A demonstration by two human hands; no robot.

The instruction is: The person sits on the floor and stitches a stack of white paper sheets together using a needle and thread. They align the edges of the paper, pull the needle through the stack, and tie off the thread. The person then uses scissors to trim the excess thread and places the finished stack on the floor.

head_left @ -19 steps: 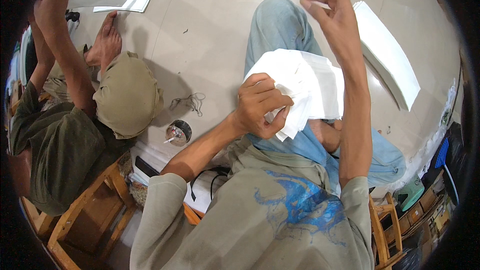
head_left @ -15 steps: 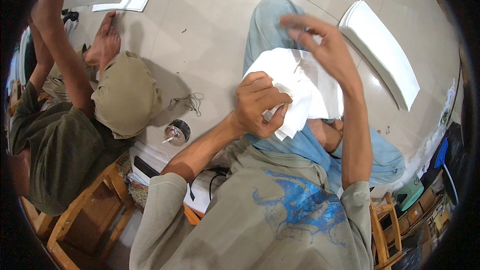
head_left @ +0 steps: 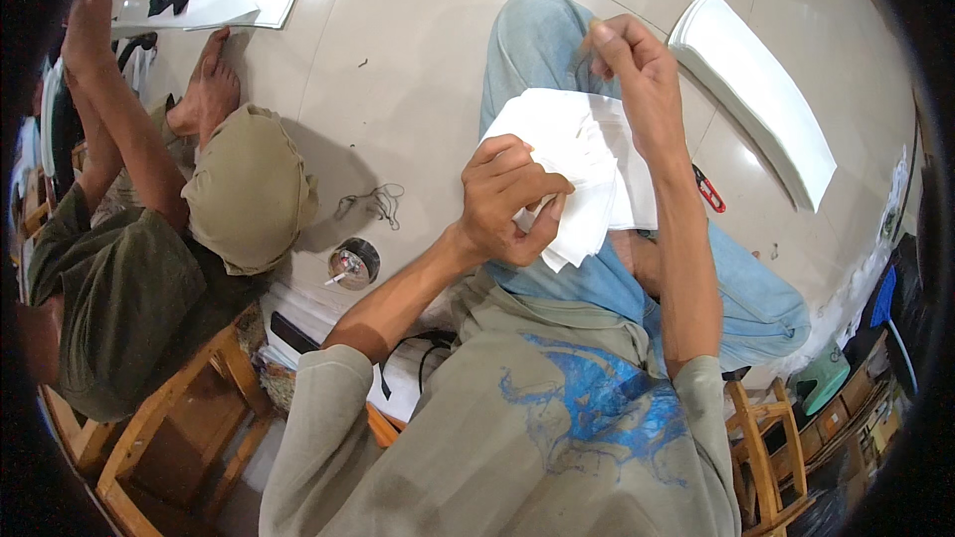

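Over my lap lies a bundle of thin white sheets (head_left: 582, 229), layered and slightly fanned; I cannot tell whether they are paper or cloth. My left hand (head_left: 509, 201) is closed on its left side, thumb and fingers pinching the layers. Above the bundle's far right corner, my right hand (head_left: 637, 65) is raised over my knee, apart from the sheets. Its thumb and fingers are drawn together, and whatever they may hold is too small to make out.
A stack of long white sheets (head_left: 756, 99) lies on the floor at right. A red-and-black tool (head_left: 709, 189) sits beside my right forearm. At left, a co-worker (head_left: 129, 268) sits near another white stack (head_left: 284, 0). An ashtray (head_left: 353, 263) stands between us; wooden stools (head_left: 184, 418) are nearby.
My right hand has drawn its fingers together and shifted slightly, uncovering the red-and-black tool. My left hand keeps its hold. The co-worker's raised white sheet has lowered, revealing black pieces behind it.
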